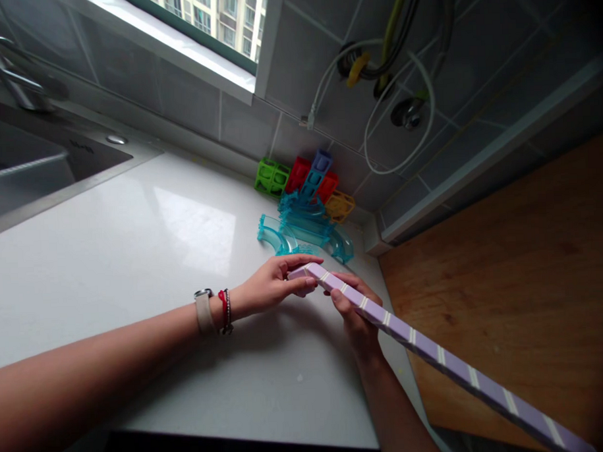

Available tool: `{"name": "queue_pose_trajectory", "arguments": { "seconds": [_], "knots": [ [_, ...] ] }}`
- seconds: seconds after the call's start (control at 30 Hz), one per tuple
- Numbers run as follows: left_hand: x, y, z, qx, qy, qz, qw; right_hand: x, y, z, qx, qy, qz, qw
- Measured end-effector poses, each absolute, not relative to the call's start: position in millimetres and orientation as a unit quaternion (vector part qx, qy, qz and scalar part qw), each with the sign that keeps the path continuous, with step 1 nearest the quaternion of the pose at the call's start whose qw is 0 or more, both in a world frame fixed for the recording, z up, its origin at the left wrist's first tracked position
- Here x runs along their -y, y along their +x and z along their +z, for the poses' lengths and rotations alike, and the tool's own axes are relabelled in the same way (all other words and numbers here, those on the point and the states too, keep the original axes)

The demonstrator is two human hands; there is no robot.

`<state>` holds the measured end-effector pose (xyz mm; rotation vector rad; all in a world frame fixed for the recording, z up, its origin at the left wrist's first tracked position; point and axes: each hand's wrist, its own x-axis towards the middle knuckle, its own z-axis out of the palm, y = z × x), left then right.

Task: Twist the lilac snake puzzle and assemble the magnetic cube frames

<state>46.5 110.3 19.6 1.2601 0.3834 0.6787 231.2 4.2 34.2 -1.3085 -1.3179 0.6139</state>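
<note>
A long, narrow lavender bar (424, 345) with white bands runs from the middle of the view to the lower right corner. Its near tip bends at an angle, and its exact kind cannot be told. My left hand (278, 279) pinches that bent tip between thumb and fingers. A little farther along, my right hand (356, 310) is closed round the bar, with the thumb on its near side. Just beyond both hands lie clear blue toy track pieces (306, 222), some of them curved. The countertop (150, 284) is white, and both hands are above it.
Behind the track stand a green block (271, 177), red blocks (298, 174) and a yellow block (340, 205) against the tiled wall. A sink (27, 156) with a faucet (16, 74) is at left. Loose white cable (433, 109) hangs at right, above a wooden board (506, 278).
</note>
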Motion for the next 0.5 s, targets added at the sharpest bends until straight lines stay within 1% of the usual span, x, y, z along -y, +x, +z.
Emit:
{"name": "queue_pose_trajectory", "arguments": {
  "seconds": [0.1, 0.2, 0.33, 0.4, 0.5],
  "knots": [
    [-113, 47, 17, -0.168, 0.539, 0.298, 0.770, -7, 227, 33, 0.580, -0.532, 0.249, 0.564],
    [-110, 49, 14, -0.164, 0.540, 0.303, 0.768, -10, 222, 33, 0.604, -0.523, 0.216, 0.562],
    [-105, 51, 15, -0.189, 0.545, 0.295, 0.762, -9, 223, 37, 0.619, -0.540, 0.205, 0.531],
    [-105, 50, 18, -0.193, 0.539, 0.270, 0.774, -9, 227, 38, 0.620, -0.545, 0.220, 0.519],
    [-109, 48, 23, -0.176, 0.528, 0.230, 0.798, -8, 232, 37, 0.608, -0.526, 0.275, 0.528]
  ]
}}
